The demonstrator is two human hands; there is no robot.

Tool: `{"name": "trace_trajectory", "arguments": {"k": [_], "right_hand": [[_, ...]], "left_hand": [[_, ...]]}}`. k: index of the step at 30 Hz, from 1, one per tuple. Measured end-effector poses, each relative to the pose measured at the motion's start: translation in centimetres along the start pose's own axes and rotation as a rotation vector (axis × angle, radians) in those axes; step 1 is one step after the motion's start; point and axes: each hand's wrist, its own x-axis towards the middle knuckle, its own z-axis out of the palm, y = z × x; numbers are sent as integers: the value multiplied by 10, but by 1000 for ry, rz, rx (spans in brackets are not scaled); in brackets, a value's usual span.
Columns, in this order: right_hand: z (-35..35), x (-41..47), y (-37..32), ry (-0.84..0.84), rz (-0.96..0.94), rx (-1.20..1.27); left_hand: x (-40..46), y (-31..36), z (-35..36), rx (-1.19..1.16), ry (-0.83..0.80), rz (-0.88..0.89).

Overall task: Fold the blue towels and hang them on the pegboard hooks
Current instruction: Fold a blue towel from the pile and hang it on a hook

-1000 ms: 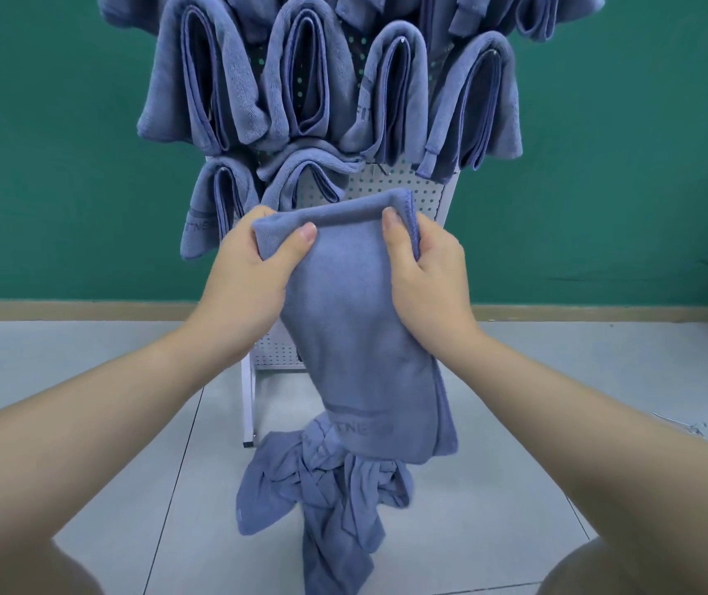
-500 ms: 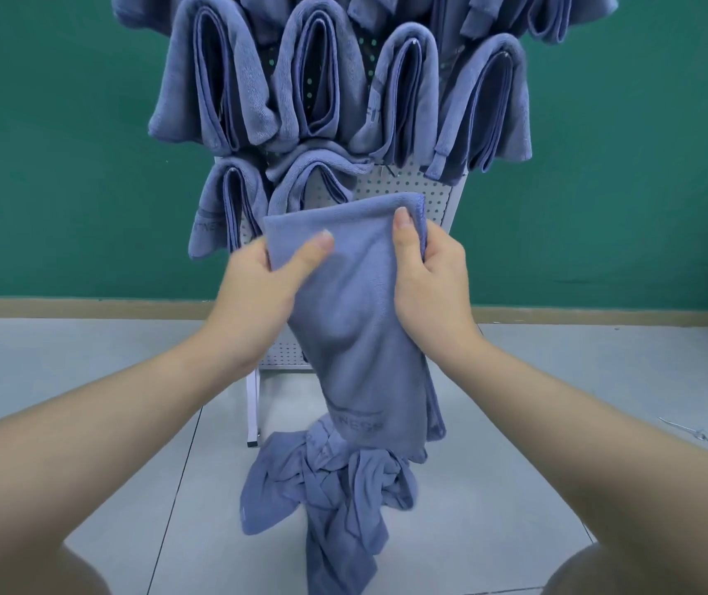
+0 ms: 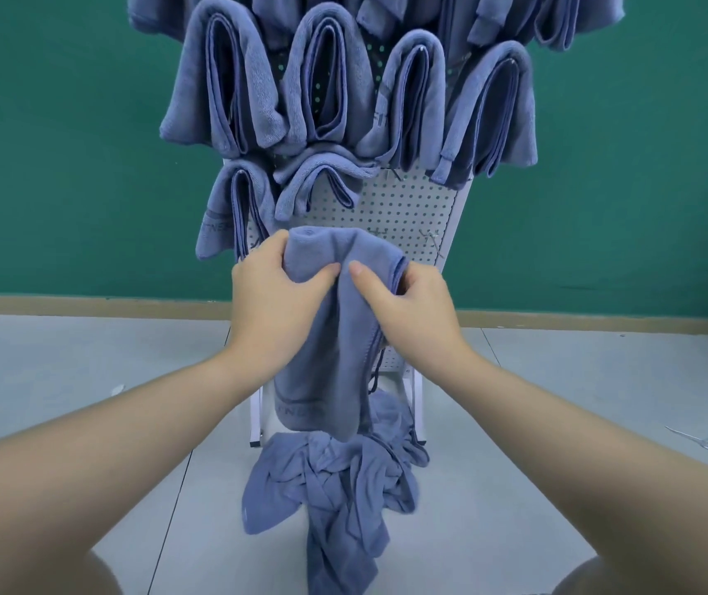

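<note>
Gripping the folded blue towel at its upper fold, your left hand and right hand hold it up just in front of the lower part of the white pegboard. Your left fingers wrap over the top left of the fold and are mostly hidden behind the cloth; only the thumb shows, pressed on the near face. Your right thumb lies on the near face too, and the right fingers curl around the towel's right edge, their tips lost in the fold. The towel hangs down between your forearms, with dark lettering near its bottom hem too blurred to read.

From the head view, the pegboard's upper rows are covered by hung towels, each looped over a hook you cannot see; the topmost ones are cut off by the frame's upper edge. Two more hung towels sit lower on the left, one partly behind your left hand. A bare hook juts out on the right of the board, thin and hard to make out. On the floor, at the foot of the board's stand, lies a crumpled pile of towels, its far part hidden by the one you hold. A small object on the floor at far right is too small to identify.
</note>
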Motion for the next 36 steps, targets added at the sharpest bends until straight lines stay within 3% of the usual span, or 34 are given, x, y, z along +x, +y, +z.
{"name": "trace_trajectory", "arguments": {"k": [7, 13, 17, 22, 28, 36], "right_hand": [[-3, 3, 3, 61, 4, -250], [-21, 18, 11, 133, 99, -276], [-22, 16, 14, 95, 94, -287], [-13, 12, 13, 73, 67, -269], [-12, 14, 7, 60, 70, -171], [-15, 7, -2, -27, 5, -95]], "left_hand": [[1, -10, 7, 65, -27, -5], [-13, -32, 22, 38, -207, -229], [-14, -27, 25, 194, -177, -110], [-19, -20, 26, 121, -142, -33], [-23, -13, 29, 209, -165, 272], [-22, -5, 21, 108, -169, 250]]}}
